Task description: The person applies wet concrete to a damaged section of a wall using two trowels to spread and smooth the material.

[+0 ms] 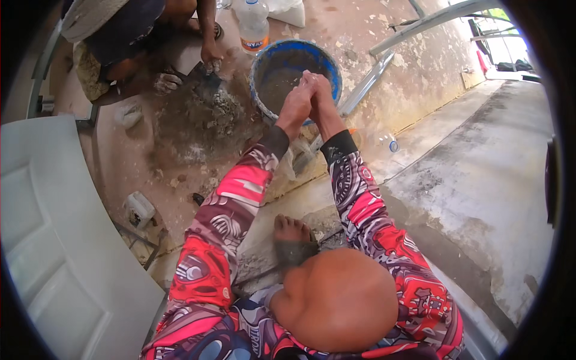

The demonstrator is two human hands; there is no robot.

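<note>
Counting, we log one blue bucket (333,69) ahead of us, mouth up, axis roughly vertical; one upright plastic bottle (253,30) just beyond its rim; our left hand (296,103) and right hand (320,91), pressed together over its mouth, grip contents indeterminable.

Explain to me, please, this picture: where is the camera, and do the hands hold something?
No machine is here: these are a person's bare hands. The camera sits on that person's head and looks down; its wide lens bends straight edges. The sleeves come from below. The left hand and right hand meet over the bucket, which has grey stuff inside. Whether something is between them, I cannot tell. On the floor, a bottle stands behind the bucket. To the left, a co-worker's hand is near a dark tool and a grey heap.
</note>
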